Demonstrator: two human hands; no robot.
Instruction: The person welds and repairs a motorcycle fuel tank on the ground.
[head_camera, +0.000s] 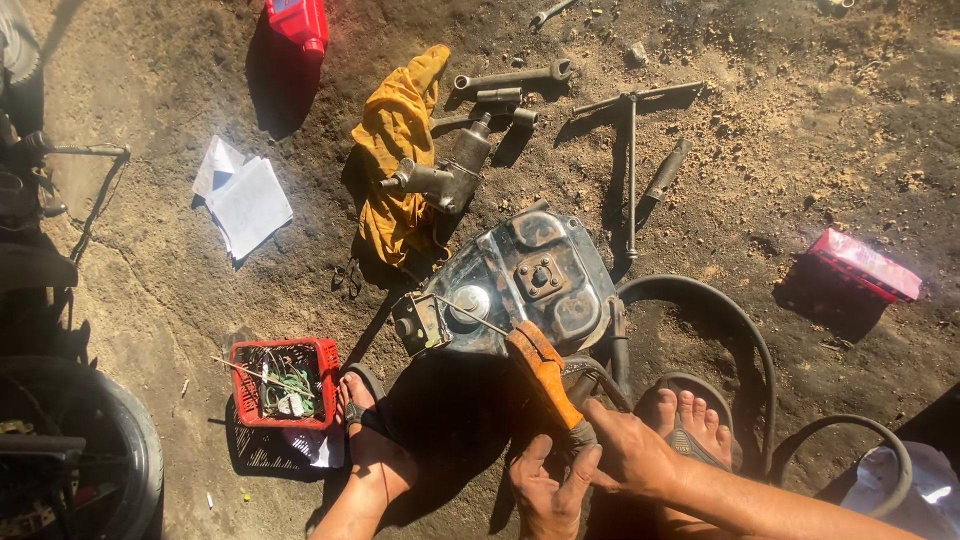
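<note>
I squat on bare dirt over a grimy metal engine casing. An orange-handled tool with a thin metal nozzle lies across it, its tip near a round silver cap. My right hand grips the tool's lower end, where a black hose joins. My left hand reaches up from below with its fingers against the grey fitting at that same end; how firmly it holds is unclear. My sandalled feet flank the casing.
A yellow rag lies by a metal part, with wrenches and a T-handle tool beyond. A red basket of small parts and white papers are left, a tyre far left. A red box sits right, a red bottle top.
</note>
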